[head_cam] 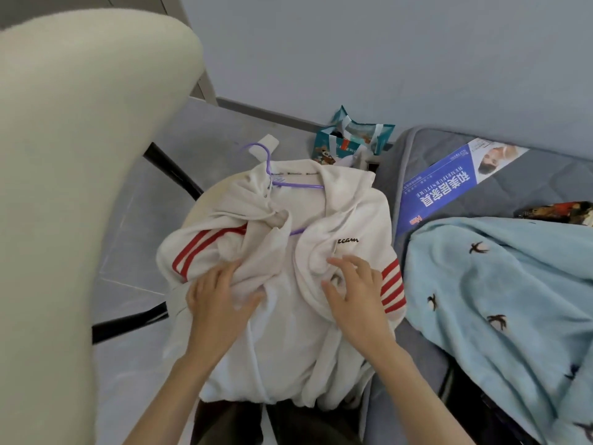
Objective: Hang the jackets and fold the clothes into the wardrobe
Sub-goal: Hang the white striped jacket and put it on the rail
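**White jacket on its hanger, both hands on the front**

The white jacket (282,303) lies crumpled on a round cream seat (199,200), right under the person's two hands and reaching beyond the fingertips to its collar. The left hand (221,300) rests on the left front panel, with a fold of cloth gathered between its thumb and fingers, so it looks to be pinching the fabric. The right hand (356,292) is beside it, a short gap of cloth between them. Its fingers are spread and lightly bent, the tips touching the jacket just below the small black lettering, holding nothing.

Past both hands, the purple hanger (298,186) sits inside the neck of the jacket, its hook sticking out beyond the collar. Red stripes mark the sleeve to the outside of each hand.

To the right of the right hand lies a pale blue blanket (500,300) with dark bird shapes, spread over a grey mattress (552,184). Farther beyond the fingertips, a teal bag (353,136) stands on the floor against the wall. Left of the left hand rises a big cream chair back (64,187).
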{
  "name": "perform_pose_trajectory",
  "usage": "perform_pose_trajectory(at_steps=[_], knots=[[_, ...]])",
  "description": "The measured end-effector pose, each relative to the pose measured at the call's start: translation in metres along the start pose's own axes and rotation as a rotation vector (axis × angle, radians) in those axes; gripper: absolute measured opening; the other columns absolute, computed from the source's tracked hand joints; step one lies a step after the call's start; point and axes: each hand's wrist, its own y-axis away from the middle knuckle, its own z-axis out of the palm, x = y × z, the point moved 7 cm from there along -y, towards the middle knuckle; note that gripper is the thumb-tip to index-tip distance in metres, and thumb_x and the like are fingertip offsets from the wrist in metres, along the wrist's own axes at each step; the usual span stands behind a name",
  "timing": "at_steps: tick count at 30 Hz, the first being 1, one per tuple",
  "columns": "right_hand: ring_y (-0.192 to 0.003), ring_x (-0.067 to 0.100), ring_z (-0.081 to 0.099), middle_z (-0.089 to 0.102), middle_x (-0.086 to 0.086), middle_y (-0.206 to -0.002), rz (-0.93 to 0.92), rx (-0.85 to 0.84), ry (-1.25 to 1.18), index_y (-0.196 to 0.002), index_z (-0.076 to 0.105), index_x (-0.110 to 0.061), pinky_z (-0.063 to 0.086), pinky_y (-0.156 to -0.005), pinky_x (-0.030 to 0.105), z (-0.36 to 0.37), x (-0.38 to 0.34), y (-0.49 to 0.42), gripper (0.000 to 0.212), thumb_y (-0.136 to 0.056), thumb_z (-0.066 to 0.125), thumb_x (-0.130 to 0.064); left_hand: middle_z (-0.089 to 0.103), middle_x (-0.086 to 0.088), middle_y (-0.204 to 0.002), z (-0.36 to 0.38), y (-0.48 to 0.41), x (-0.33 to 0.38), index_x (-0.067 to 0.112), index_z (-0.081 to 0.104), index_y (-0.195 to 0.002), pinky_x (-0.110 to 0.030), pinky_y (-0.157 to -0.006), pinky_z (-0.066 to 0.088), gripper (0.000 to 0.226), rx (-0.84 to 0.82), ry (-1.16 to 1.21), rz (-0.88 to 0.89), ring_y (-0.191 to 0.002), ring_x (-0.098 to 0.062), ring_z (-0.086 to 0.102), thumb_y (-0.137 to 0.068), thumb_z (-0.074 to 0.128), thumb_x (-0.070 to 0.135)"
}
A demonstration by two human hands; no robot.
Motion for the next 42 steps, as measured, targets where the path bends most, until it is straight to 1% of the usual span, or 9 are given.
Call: perform_pose_trajectory(at_steps=[4, 8, 14, 19, 23, 25, 31, 35, 42], knots=[[-0.115, 0.020, 0.038, 0.040, -0.008, -0.134, 0.102, -0.087, 0.338, -0.135, 0.042, -0.030, 0.033, -0.099, 0.031, 0.022, 0.016, 0.033, 0.055, -0.086, 0.057, -0.051, 0.044, -0.004, -0.133, -0.009, 0.008, -0.035, 0.021, 0.045, -0.134, -0.043, -0.107, 0.025, 0.071, -0.024, -0.110, 0.009, -0.123, -0.026, 0.037, -0.081, 0.055, 0.067], [-0.093, 0.022, 0.055, 0.039, -0.006, -0.138, 0.071, -0.056, 0.491, -0.143, 0.033, -0.028, 0.040, -0.077, 0.028, 0.034, 0.014, 0.047, 0.054, -0.093, 0.043, -0.011, 0.048, -0.012, -0.123, -0.014, 0.011, -0.045, 0.014, 0.049, -0.127, -0.044, -0.099, 0.036, 0.045, -0.023, -0.182, -0.033, -0.113, -0.033, 0.044, -0.095, 0.044, 0.046], [-0.081, 0.015, 0.053, 0.056, 0.003, -0.097, 0.029, 0.099, 0.015, -0.125, 0.060, -0.013, 0.032, -0.065, 0.017, 0.023, -0.014, 0.055, 0.041, -0.092, 0.043, 0.005, 0.055, 0.009, -0.075, -0.035, 0.040, -0.006, 0.021, 0.054, -0.101, -0.027, -0.054, 0.036, 0.025, 0.069, -0.041, 0.051, -0.066, -0.011, 0.050, -0.103, 0.029, 0.024], [-0.054, 0.003, 0.042, 0.049, -0.013, -0.055, 0.001, 0.282, -0.252, -0.067, 0.051, -0.026, 0.033, -0.051, 0.014, -0.021, -0.057, 0.057, 0.034, -0.089, 0.049, -0.001, 0.048, 0.004, -0.064, -0.053, 0.044, 0.033, 0.013, 0.043, -0.069, -0.024, -0.059, 0.032, 0.036, -0.024, 0.536, -0.067, -0.061, -0.010, 0.044, -0.102, 0.037, 0.026], [-0.109, 0.003, 0.059, 0.064, -0.013, -0.122, 0.147, -0.034, -0.904, -0.131, 0.057, -0.023, 0.046, -0.096, 0.025, -0.001, -0.072, 0.043, 0.035, -0.095, 0.056, -0.021, 0.061, -0.013, -0.093, -0.049, 0.015, 0.073, 0.008, 0.060, -0.084, -0.036, -0.088, 0.047, 0.024, -0.227, 1.089, -0.162, -0.089, -0.023, 0.057, -0.100, 0.043, 0.018], [-0.129, 0.006, 0.045, 0.049, -0.011, -0.142, 0.193, -0.034, -0.722, -0.144, 0.042, -0.022, 0.035, -0.108, 0.028, 0.010, -0.059, 0.050, 0.048, -0.097, 0.052, -0.019, 0.062, -0.004, -0.118, -0.032, 0.013, 0.086, 0.005, 0.061, -0.117, -0.038, -0.103, 0.043, 0.029, -0.429, 1.234, -0.174, -0.110, -0.018, 0.057, -0.101, 0.041, 0.017], [-0.113, 0.012, 0.055, 0.056, -0.015, -0.121, 0.202, -0.039, -0.356, -0.125, 0.057, -0.024, 0.038, -0.087, 0.015, 0.053, -0.015, 0.098, 0.036, -0.094, 0.047, -0.008, 0.039, 0.004, -0.146, -0.004, 0.058, -0.006, 0.030, 0.033, -0.146, -0.042, -0.112, 0.025, 0.061, -0.132, 0.212, 0.033, -0.136, -0.019, 0.033, -0.094, 0.032, -0.002], [-0.104, 0.004, 0.054, 0.058, -0.014, -0.120, 0.205, 0.001, -0.377, -0.123, 0.058, -0.027, 0.038, -0.082, 0.012, 0.068, -0.007, 0.108, 0.033, -0.094, 0.050, -0.014, 0.015, 0.001, -0.159, -0.005, 0.078, -0.055, 0.042, 0.023, -0.147, -0.043, -0.115, 0.017, 0.077, -0.073, 0.060, 0.030, -0.142, -0.029, 0.014, -0.091, 0.031, -0.010], [-0.109, 0.014, 0.053, 0.054, -0.007, -0.120, 0.096, 0.133, -0.309, -0.122, 0.058, -0.023, 0.040, -0.091, 0.021, 0.062, -0.022, 0.110, 0.032, -0.094, 0.050, -0.009, 0.044, -0.017, -0.122, -0.008, 0.075, -0.084, 0.021, 0.030, -0.148, -0.041, -0.098, 0.040, 0.053, -0.105, 0.067, -0.073, -0.109, -0.033, 0.047, -0.098, 0.040, 0.007]])
